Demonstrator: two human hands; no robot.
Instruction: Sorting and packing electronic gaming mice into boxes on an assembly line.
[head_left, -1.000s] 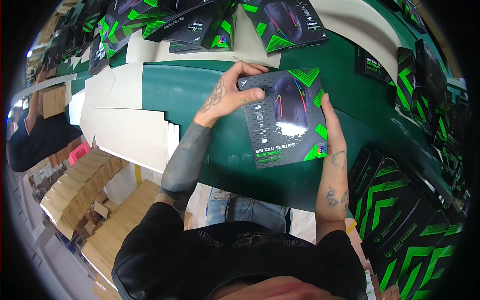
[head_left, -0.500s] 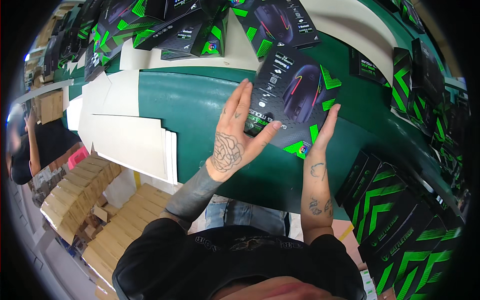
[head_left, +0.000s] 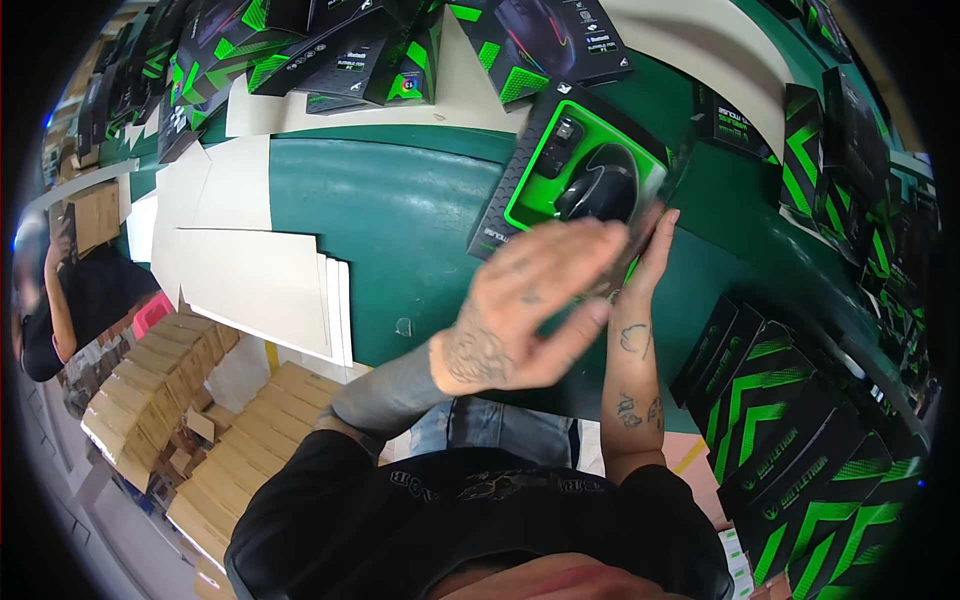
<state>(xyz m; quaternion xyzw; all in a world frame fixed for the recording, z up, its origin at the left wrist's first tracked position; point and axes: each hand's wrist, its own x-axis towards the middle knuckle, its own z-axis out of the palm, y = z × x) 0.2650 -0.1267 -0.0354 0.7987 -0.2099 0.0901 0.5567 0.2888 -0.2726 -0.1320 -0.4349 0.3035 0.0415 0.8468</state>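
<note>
A black mouse box (head_left: 500, 205) lies on the green table in front of me, its front cover (head_left: 668, 185) swung up toward the right and smeared by motion. Inside, a bright green tray (head_left: 532, 198) frames a black computer mouse (head_left: 605, 185) and a small dark piece (head_left: 562, 140). My left hand (head_left: 535, 300) reaches across the lower part of the box by the cover's lower end; its fingers are stretched out, the thumb apart, and slightly blurred. Along the right side, my right hand (head_left: 652, 258) rests with straight fingers against the cover; its thumb is hidden.
Similar boxes (head_left: 545, 45) lie on the far side of the table, and more stand at right (head_left: 800, 430). White sheets (head_left: 250, 285) are piled at the left edge. Below left are brown cartons (head_left: 265, 435). A co-worker's arm (head_left: 58, 300) shows at far left.
The box's printed cover has swung open to the right, revealing the mouse and green tray. My left hand has moved from the box's left side to its lower right. My right hand stays nearly put.
</note>
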